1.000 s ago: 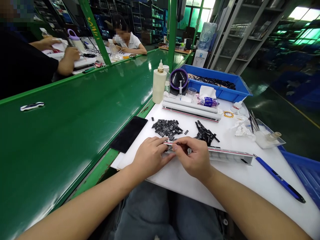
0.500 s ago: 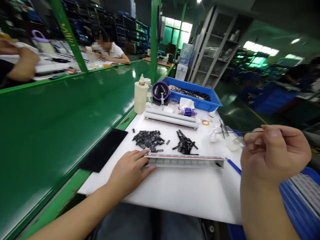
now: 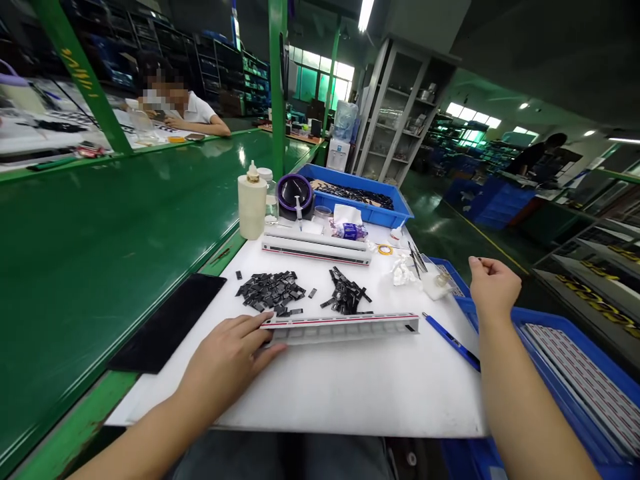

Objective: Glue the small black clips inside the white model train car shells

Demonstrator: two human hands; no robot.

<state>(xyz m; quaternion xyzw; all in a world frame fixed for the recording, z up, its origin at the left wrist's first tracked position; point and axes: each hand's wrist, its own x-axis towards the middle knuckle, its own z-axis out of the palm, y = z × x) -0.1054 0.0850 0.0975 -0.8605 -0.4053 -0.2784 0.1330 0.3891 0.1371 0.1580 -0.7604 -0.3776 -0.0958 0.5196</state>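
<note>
My left hand (image 3: 233, 350) grips the left end of a long white model train car shell (image 3: 345, 323) with a red stripe, thumb on the near side and fingers on the far edge. The shell's open, ribbed inside faces me. Raised off to the right, my right hand (image 3: 495, 290) is closed in a pinch; only a dark speck shows at its fingertips. Beyond the shell lie two heaps of small black pieces, a left heap (image 3: 273, 291) and a right heap (image 3: 346, 293). A blue pen-like tool (image 3: 453, 341) rests right of the shell.
More white shells (image 3: 315, 248) lie farther back. Behind them are a cream squeeze bottle (image 3: 253, 207), a purple-rimmed round object (image 3: 295, 193) and a blue bin (image 3: 400, 213). A black mat (image 3: 170, 323) lies left. Tweezers (image 3: 416, 259) lie right. Across the green bench sits a person (image 3: 200, 110).
My right hand has swung away from me to the right; the thin dark rod seen in its pinch before no longer shows. The view has turned right. My left hand stays on the shell.
</note>
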